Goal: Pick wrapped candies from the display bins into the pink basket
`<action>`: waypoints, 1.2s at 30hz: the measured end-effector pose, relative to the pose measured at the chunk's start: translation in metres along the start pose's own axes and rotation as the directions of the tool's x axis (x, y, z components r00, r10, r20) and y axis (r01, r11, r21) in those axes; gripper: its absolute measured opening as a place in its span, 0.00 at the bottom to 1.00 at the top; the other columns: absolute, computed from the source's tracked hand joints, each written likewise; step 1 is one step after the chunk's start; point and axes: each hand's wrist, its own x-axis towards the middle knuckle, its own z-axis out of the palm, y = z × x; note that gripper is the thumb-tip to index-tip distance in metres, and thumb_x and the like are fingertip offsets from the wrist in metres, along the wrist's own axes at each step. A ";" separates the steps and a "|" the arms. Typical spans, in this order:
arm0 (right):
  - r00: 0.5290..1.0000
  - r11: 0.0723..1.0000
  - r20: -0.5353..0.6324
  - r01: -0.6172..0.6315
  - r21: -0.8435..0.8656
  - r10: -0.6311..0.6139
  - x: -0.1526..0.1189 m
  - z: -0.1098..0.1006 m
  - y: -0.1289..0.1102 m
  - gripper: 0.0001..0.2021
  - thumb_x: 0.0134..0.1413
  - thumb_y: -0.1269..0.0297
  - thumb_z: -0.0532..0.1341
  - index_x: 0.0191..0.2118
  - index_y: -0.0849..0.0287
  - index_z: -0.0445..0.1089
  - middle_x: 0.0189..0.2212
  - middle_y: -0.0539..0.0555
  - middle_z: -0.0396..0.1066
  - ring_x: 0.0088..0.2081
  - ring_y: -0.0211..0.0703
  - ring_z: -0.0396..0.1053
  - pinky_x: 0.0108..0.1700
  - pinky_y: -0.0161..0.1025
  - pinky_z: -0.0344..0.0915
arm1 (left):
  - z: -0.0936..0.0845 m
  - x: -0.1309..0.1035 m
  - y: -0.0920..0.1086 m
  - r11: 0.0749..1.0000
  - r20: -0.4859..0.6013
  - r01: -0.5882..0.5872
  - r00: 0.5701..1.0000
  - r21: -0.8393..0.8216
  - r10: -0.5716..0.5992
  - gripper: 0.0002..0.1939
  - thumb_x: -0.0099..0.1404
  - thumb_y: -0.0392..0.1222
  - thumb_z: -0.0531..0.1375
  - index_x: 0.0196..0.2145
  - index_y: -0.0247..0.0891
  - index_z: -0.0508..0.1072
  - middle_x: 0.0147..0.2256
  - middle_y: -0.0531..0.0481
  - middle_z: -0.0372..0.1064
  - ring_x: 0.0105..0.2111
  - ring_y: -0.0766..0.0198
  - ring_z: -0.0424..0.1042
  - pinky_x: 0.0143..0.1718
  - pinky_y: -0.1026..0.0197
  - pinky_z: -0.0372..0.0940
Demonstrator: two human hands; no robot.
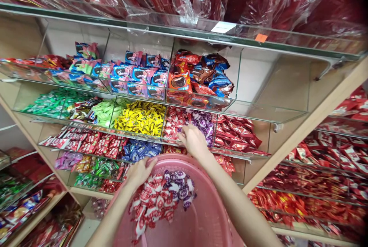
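A pink plastic basket (214,197) holds red-and-white wrapped candies (155,201) and purple-and-white ones (181,185). My left hand (140,172) grips its far rim at the left, fingers over the edge. Beyond the rim, my right hand (192,139) is at the front of a shelf compartment with red-and-white candies (172,122) and purple ones (204,124). Its fingers are bent together and point into the compartment; what they hold, if anything, is too small to tell.
Yellow candies (140,118) fill the compartment to the left, red packets (235,132) the one to the right. Packaged cookies (135,74) stand on the glass shelf above. A wooden divider (304,124) slants at the right.
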 end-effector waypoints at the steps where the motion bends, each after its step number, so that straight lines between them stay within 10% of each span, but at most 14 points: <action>1: 0.999 0.998 0.026 -0.040 -0.057 0.041 0.008 0.001 0.007 0.10 0.57 0.61 0.53 0.38 0.60 0.67 0.35 0.57 0.70 0.36 0.45 0.68 0.34 0.37 0.59 | 0.000 0.000 0.000 1.000 0.000 -0.003 1.000 -0.005 0.003 0.34 0.56 0.67 0.38 0.43 0.43 0.69 0.38 0.41 0.72 0.41 0.47 0.70 0.38 0.54 0.61; 17: 0.976 0.975 0.170 -0.100 -0.201 0.135 0.030 0.013 0.022 0.12 0.54 0.60 0.56 0.39 0.63 0.67 0.37 0.62 0.71 0.39 0.49 0.70 0.36 0.37 0.61 | 0.002 -0.001 -0.003 0.999 -0.003 0.023 1.000 -0.038 -0.024 0.33 0.57 0.67 0.39 0.44 0.45 0.69 0.39 0.43 0.72 0.42 0.48 0.69 0.40 0.54 0.61; 24: 0.995 0.987 0.026 0.093 0.128 -0.097 -0.014 -0.007 -0.002 0.13 0.57 0.54 0.53 0.39 0.59 0.65 0.33 0.54 0.71 0.33 0.42 0.68 0.31 0.34 0.56 | 0.003 -0.001 -0.002 1.000 -0.001 0.021 1.000 -0.022 -0.021 0.35 0.55 0.69 0.37 0.43 0.44 0.69 0.38 0.42 0.72 0.41 0.47 0.70 0.38 0.53 0.61; 29: 0.934 0.909 0.186 0.227 0.349 -0.305 -0.049 0.034 -0.009 0.13 0.55 0.54 0.55 0.37 0.59 0.66 0.29 0.51 0.70 0.31 0.39 0.67 0.30 0.32 0.54 | 0.002 -0.003 -0.001 0.999 -0.005 0.033 0.999 0.002 -0.033 0.33 0.57 0.66 0.38 0.45 0.45 0.68 0.39 0.43 0.72 0.41 0.47 0.70 0.37 0.53 0.61; 36: 0.897 0.985 0.410 0.133 0.109 -0.167 -0.065 0.091 0.012 0.13 0.53 0.57 0.58 0.39 0.61 0.67 0.37 0.58 0.71 0.40 0.47 0.68 0.36 0.36 0.58 | -0.001 -0.005 0.002 0.999 -0.001 0.041 0.999 0.004 -0.041 0.34 0.56 0.68 0.37 0.44 0.46 0.69 0.38 0.43 0.72 0.41 0.46 0.70 0.38 0.52 0.61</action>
